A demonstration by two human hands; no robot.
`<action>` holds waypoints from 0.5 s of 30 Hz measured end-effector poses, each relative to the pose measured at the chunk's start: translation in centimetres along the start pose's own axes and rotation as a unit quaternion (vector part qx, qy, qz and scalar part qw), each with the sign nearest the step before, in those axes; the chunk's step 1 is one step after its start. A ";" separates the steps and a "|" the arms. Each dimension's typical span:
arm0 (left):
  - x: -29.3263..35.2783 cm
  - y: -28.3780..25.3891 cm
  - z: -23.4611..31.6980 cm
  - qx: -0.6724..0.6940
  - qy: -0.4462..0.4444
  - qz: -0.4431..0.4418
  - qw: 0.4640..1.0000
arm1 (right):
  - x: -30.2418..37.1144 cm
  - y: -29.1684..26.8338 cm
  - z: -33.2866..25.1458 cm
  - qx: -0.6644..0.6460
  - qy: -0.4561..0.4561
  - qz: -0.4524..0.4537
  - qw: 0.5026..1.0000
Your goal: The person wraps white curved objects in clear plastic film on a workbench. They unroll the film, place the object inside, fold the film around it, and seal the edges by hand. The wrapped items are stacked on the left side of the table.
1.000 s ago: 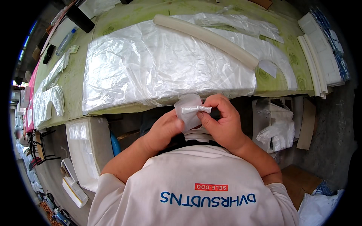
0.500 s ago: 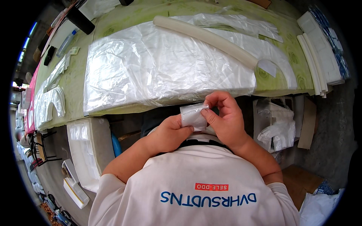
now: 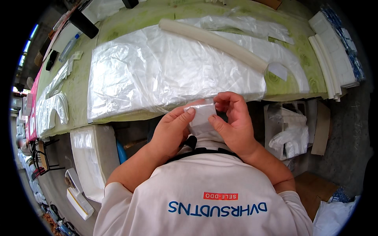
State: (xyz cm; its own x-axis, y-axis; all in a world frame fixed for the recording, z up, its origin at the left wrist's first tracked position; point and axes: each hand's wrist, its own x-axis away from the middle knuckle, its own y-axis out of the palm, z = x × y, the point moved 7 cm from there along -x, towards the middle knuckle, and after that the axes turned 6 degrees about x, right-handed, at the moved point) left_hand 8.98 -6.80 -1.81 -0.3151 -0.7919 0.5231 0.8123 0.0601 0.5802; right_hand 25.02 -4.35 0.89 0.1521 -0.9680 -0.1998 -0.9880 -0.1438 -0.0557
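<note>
A small translucent plastic packet (image 3: 202,118) is held up between my two hands, in front of my chest at the table's near edge. My left hand (image 3: 171,128) pinches its left side, thumb on the upper corner. On the other side my right hand (image 3: 236,124) grips its edge between thumb and curled fingers. What lies inside the packet I cannot make out. Just beyond my hands, a large clear plastic sheet (image 3: 130,74) is spread over the green-covered table (image 3: 104,39). A long cream roll (image 3: 212,43) rests slantwise across that sheet.
Left on the table are cut plastic pieces (image 3: 53,110), a clear bottle (image 3: 70,47) and a black cylinder (image 3: 84,23). White rolls (image 3: 325,67) lie at the right end. Below stand a white bin (image 3: 94,161) at left and a box with plastic bags (image 3: 291,133) at right.
My left hand has moved up and its thumb now lies on the packet's upper left corner. The packet is turned more upright. My right hand has shifted slightly.
</note>
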 end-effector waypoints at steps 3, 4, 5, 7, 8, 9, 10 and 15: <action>-0.1 0.7 1.2 0.068 0.026 -0.016 0.997 | 0.1 0.4 1.0 -0.051 0.070 -0.024 0.996; -0.2 1.0 1.4 0.079 0.030 -0.029 0.996 | 0.3 0.7 1.4 -0.072 0.098 -0.038 0.992; -0.2 1.4 1.6 0.090 0.034 -0.041 0.995 | 0.2 0.6 1.5 -0.078 0.109 -0.029 0.990; -0.3 2.0 2.1 0.066 0.047 -0.051 0.995 | -0.1 0.5 1.8 -0.093 0.133 -0.011 0.987; -0.4 2.2 2.4 0.078 0.059 -0.046 0.994 | -0.1 0.4 1.7 -0.103 0.129 0.003 0.986; -0.4 2.2 2.6 0.090 0.071 -0.041 0.993 | 0.0 0.2 1.7 -0.113 0.126 0.017 0.985; -0.3 2.2 2.9 0.104 0.089 -0.048 0.989 | -0.1 0.1 1.6 -0.123 0.120 0.032 0.985; 0.2 1.2 1.7 0.163 0.052 -0.101 0.980 | -0.3 -0.2 1.5 -0.232 0.103 0.081 0.964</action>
State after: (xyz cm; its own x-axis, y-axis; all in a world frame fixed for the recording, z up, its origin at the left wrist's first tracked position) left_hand 9.05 -5.91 0.01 -0.3882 -0.8641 0.3204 0.5327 0.0733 0.8431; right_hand 25.23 -3.77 -0.48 0.0347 -0.9989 0.0320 -0.9102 -0.0184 0.4137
